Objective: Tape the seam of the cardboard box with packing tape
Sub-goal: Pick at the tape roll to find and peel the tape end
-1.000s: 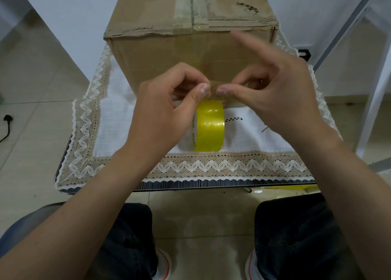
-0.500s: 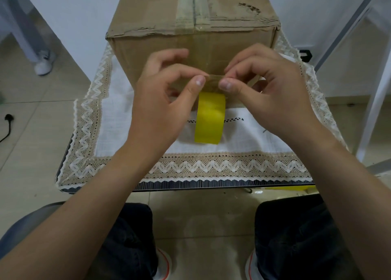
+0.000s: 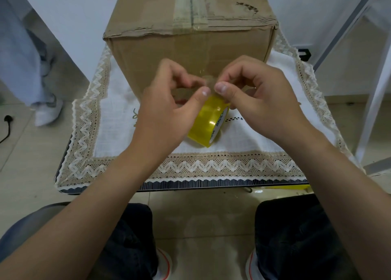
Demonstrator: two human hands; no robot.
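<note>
Both thumbs and forefingers pinch a clear strip of tape (image 3: pixel 208 82), L hand (image 3: pixel 167 112) and R hand (image 3: pixel 257 102) meeting in front of the box (image 3: pixel 190 47). Yellow tape roll (image 3: pixel 208 123) hangs tilted just below, over the tablecloth (image 3: pixel 114 110); its core reads "MADE". Box's top seam (image 3: pixel 191 4) already has worn tape. Wrists bent inward.

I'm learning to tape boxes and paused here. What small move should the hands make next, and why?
Probably tear the strip between the two thumbs. The left hand and right hand pinch clear tape thumb to thumb, the yellow roll hangs tilted just below, and that tape already runs down the box front.
</note>
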